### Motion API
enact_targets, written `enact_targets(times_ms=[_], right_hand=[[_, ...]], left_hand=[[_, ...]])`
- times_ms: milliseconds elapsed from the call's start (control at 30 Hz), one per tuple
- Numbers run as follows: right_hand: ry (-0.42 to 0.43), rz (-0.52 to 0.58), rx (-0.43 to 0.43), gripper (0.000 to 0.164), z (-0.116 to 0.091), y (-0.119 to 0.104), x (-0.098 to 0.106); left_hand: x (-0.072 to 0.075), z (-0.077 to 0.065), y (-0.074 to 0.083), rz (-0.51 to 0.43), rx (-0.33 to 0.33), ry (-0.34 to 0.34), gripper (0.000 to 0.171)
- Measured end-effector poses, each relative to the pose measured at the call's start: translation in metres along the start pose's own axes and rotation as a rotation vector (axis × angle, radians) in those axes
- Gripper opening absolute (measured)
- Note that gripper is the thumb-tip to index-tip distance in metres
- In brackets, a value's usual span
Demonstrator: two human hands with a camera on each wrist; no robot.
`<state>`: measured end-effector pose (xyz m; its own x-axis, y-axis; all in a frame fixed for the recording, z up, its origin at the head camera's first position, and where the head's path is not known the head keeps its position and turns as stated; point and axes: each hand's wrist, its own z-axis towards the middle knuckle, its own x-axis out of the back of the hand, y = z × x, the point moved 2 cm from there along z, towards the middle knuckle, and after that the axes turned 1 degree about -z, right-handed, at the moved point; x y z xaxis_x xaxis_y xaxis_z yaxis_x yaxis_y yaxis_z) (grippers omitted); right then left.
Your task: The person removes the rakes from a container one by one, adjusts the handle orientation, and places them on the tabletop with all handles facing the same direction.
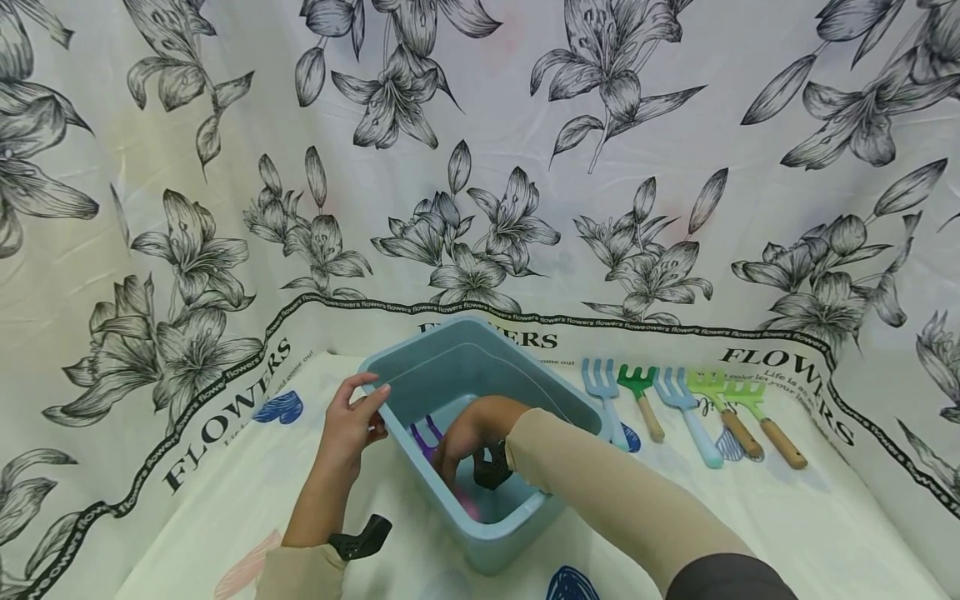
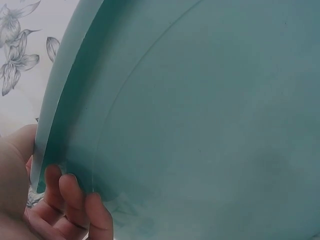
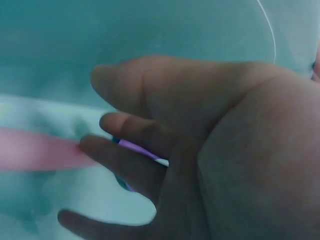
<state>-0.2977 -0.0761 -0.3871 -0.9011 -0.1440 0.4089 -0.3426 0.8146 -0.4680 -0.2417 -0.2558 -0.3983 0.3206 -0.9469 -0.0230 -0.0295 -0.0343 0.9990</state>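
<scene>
A blue-grey plastic bin [image 1: 562, 383] stands tilted on the patterned cloth. At its left rim my left hand [image 1: 352, 421] grips the edge, thumb on one side and fingers on the other, as the left wrist view also shows. Down inside the bin is my right hand [image 1: 468, 425], fingers loosely extended in the right wrist view. Purple tines [image 1: 426, 435] of a small hand fork show beside it. A pink handle [image 3: 40, 150] lies by the right fingertips; whether they touch it, I cannot tell. The hand hides how purple and pink parts join.
Right of the bin, several small hand forks lie in a row: a blue one [image 1: 600, 379], a green one with a wooden handle [image 1: 639, 387], another blue one [image 1: 686, 408] and light green ones [image 1: 768, 421]. A floral curtain [image 1: 480, 225] hangs behind.
</scene>
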Motion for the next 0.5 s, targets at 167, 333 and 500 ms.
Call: enact_targets(times_ms=[167,333,500], right_hand=[[0.015,-0.126,0.022,0.041,-0.0005,0.0010,0.0039],[0.009,-0.061,-0.004,0.041,-0.0011,0.0049,0.0046],[0.038,0.114,-0.051,0.037,-0.0033,0.0073,0.0011]], left_hand=[[0.0005,-0.0013,0.0004,0.003,0.006,0.009,0.047],[0.0000,-0.0008,0.0014,0.002,0.000,0.001,0.048],[0.0007,0.0000,-0.0010,0.003,0.004,0.007,0.048]])
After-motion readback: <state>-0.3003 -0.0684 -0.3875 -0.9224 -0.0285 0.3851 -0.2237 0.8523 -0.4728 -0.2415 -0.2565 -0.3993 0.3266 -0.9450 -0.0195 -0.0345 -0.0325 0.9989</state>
